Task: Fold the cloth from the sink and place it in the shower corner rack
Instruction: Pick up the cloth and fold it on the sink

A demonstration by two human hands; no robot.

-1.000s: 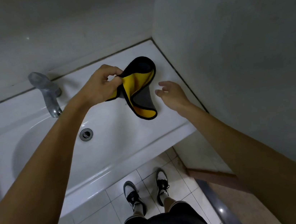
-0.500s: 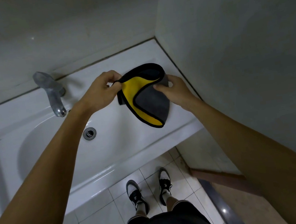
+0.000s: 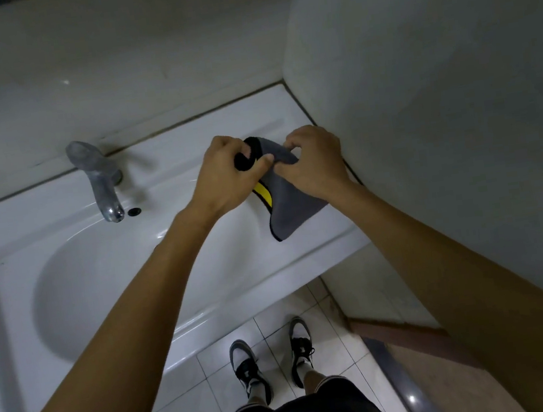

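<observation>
A small cloth (image 3: 292, 204), grey on one side and yellow on the other with a black hem, hangs above the right end of the white sink (image 3: 200, 249). Both hands pinch its top edge close together. My left hand (image 3: 228, 173) grips the left corner, where the black hem bunches. My right hand (image 3: 314, 162) holds the grey side just to the right. The grey face covers most of the yellow, and only a narrow yellow strip shows. The shower corner rack is out of view.
A chrome tap (image 3: 99, 180) stands at the back of the sink, left of my hands. A grey wall (image 3: 439, 97) rises close on the right. Below are white floor tiles (image 3: 278, 343), my shoes and a dark threshold strip (image 3: 400, 382).
My right hand came in and took hold of the cloth. The hands moved together at the top edge, and the grey side now covers most of the yellow.
</observation>
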